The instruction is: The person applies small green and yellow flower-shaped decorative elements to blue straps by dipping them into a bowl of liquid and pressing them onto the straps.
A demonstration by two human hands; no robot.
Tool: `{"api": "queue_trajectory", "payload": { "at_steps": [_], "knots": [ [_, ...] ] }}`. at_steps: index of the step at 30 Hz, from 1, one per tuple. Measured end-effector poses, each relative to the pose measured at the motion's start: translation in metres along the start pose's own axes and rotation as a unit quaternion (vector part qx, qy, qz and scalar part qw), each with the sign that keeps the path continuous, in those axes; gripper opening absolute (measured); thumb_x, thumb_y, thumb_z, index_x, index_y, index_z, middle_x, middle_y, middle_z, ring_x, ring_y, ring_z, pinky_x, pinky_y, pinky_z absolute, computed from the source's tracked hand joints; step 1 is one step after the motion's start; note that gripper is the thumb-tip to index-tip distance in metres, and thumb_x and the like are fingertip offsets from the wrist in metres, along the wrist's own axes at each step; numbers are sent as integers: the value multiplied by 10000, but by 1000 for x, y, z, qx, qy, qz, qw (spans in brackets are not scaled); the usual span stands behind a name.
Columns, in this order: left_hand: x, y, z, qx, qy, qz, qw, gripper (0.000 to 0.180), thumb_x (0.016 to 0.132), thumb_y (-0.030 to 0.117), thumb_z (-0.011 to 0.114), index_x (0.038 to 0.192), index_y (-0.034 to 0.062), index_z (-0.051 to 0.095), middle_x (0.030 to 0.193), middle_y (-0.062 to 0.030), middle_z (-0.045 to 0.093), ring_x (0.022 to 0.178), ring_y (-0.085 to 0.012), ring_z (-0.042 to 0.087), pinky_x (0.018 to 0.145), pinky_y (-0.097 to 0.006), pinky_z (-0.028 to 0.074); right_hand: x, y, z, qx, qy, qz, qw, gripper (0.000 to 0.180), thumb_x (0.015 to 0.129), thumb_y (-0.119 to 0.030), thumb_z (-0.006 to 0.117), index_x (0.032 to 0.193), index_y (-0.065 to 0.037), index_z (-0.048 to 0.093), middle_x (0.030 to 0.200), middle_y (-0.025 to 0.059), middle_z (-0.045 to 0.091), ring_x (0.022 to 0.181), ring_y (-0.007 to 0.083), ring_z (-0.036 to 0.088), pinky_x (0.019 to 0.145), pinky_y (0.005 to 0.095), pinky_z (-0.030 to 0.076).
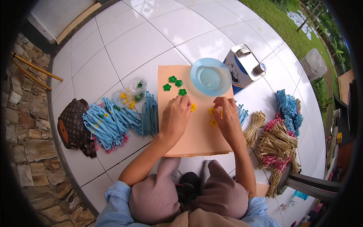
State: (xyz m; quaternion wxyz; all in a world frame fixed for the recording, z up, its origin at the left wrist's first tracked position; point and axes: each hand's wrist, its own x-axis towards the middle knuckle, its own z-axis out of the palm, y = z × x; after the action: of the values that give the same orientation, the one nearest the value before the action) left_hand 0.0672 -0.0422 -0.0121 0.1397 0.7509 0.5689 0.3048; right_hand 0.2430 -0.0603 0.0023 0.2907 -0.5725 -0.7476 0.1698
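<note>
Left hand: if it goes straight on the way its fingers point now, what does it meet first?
Probably the nearest small green foam flower, just beyond the left hand on the peach sheet; depth is unclear.

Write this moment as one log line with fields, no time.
left hand: on yellow flower | right hand: pinching yellow flowers | surface: peach board | nearby: green flowers, blue dish

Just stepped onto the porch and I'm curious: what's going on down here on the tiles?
A person sits on the tiled floor over a peach sheet. The left hand touches a yellow flower piece; the right hand works among more yellow pieces. Four green flower pieces lie beside a blue dish.
</note>
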Motion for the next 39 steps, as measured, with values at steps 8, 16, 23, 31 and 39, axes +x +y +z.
{"api": "queue_trajectory", "payload": {
  "at_steps": [8, 16, 23, 31, 39],
  "knots": [
    [5, 19, -10, -248, -25, -40, 968, 93, 786, 27, 634, 870, 1, 602, 796, -87, 631, 719, -162, 636, 642, -273, 516, 5, -13, -6, 224, 17, 84, 971, 232, 772, 36, 582, 956, -20, 453, 820, 94, 578, 756, 178, 601, 682, 303, 460],
    [9, 3, -5, -394, -45, -160, 904, 107, 794, 28, 643, 884, -6, 597, 774, -80, 660, 715, -113, 648, 636, -226, 526, 24, -5, 0, -134, 118, -30, 984, 304, 793, -95, 631, 1083, -103, 539, 1134, 104, 502, 1069, 269, 473, 881, 396, 392],
    [10, -2, 0, -408, -17, -143, 901, 107, 792, 24, 647, 870, -14, 585, 761, -92, 656, 676, -120, 648, 616, -220, 526, 33, 19, 15, -250, 95, -46, 962, 288, 823, -349, 585, 1059, -186, 601, 1248, 101, 401, 1183, 308, 327, 998, 510, 222],
    [13, -2, -3, -425, -12, -151, 892, 97, 804, 35, 634, 871, -28, 603, 771, -84, 660, 687, -117, 644, 626, -224, 522, 29, -1, 0, -209, 124, -37, 969, 292, 796, -250, 631, 1081, -196, 594, 1255, 99, 397, 1178, 309, 330, 994, 503, 236],
    [15, 1, -14, -434, 15, -163, 886, 123, 821, 61, 621, 909, -13, 664, 794, -77, 674, 724, -103, 641, 663, -217, 514, 7, -36, -6, -166, 116, -122, 972, 449, 654, -63, 675, 1071, -215, 611, 1278, 73, 398, 1173, 283, 353, 1007, 521, 248]
  ]
}}
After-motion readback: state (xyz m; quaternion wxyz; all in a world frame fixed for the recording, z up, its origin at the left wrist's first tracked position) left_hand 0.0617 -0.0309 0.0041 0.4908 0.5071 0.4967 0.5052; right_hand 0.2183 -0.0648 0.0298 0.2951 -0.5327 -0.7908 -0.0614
